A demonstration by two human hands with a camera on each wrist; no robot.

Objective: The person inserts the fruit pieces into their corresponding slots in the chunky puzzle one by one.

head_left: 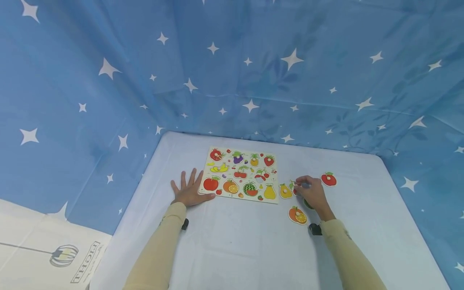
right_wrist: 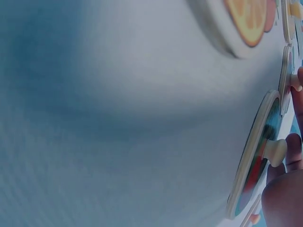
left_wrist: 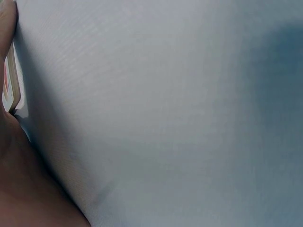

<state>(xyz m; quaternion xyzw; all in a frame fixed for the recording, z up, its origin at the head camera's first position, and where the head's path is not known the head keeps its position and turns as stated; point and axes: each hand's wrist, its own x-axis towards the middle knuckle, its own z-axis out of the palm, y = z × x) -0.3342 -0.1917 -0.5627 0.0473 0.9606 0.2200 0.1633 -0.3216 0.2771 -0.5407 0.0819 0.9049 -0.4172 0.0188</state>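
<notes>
A wooden fruit puzzle board point(head_left: 226, 164) lies on the white table. My left hand point(head_left: 190, 191) is spread flat at its lower left corner, thumb along the front edge. In the left wrist view only part of that hand point(left_wrist: 23, 184) and a board corner point(left_wrist: 14, 82) show. To the right of the board, my right hand point(head_left: 312, 193) pinches the knob of a cherry puzzle piece point(head_left: 292, 187). Beside it lie a pear piece point(head_left: 285, 191) and a watermelon piece point(head_left: 308, 204), mostly under the hand. The watermelon's knob point(right_wrist: 275, 152) stands close to the curled fingers.
An orange piece point(head_left: 297, 215) lies nearer the front, and an apple piece point(head_left: 328, 179) farther right. Several knobbed pieces sit in the board's upper rows; its bottom row shows printed fruit without knobs. A blue star-patterned curtain point(head_left: 232, 72) hangs behind the table point(head_left: 232, 249).
</notes>
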